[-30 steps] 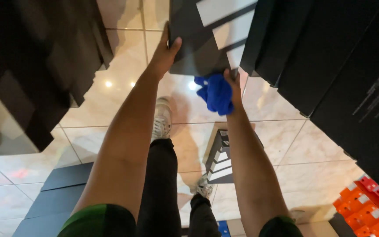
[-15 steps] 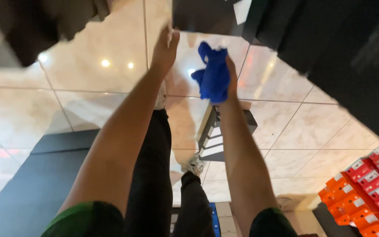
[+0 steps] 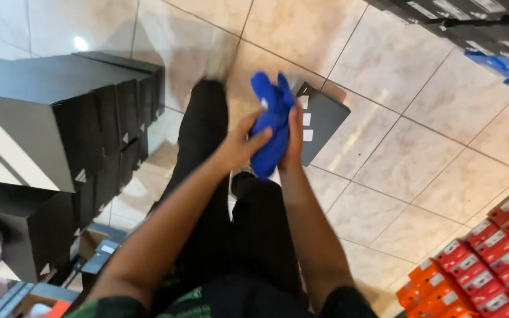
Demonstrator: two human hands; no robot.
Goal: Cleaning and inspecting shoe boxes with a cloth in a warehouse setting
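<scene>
Both hands have come down from the raised reach toward the dark boxes seen earlier and now meet in front of the body, above the legs. The view has swung downward, so the tiled floor (image 3: 419, 147) fills most of the picture.

Hand pose:
- The left hand (image 3: 240, 144) extends forward from a bare forearm, thumb up, with its fingers (image 3: 260, 136) curled against the side of the blue cloth (image 3: 272, 126).
- The right hand (image 3: 293, 138) stands upright on the cloth's other side, fingers clenched on the fabric.
- The cloth is pinched between the two hands, its upper end bunched and standing free above the fingertips. Motion blur softens the outlines.

Materials and shapes:
- The cloth is soft, crumpled and bright blue, with no fixed form.
- A dark grey box lid (image 3: 322, 121) with white stripes, flat and rectangular, lies on the floor just behind the cloth.
- Black rectangular cardboard boxes (image 3: 60, 123) with white diagonal stripes are stacked to the person's left, matte in finish.
- Red and orange boxes (image 3: 490, 259) with white end labels are stacked at lower right.
- More dark boxes and blue ones (image 3: 502, 62) line the upper right edge.
- The floor is glossy beige tile with dark grout lines and a bright reflection.
- Black trousers (image 3: 248, 235) cover both legs.
</scene>
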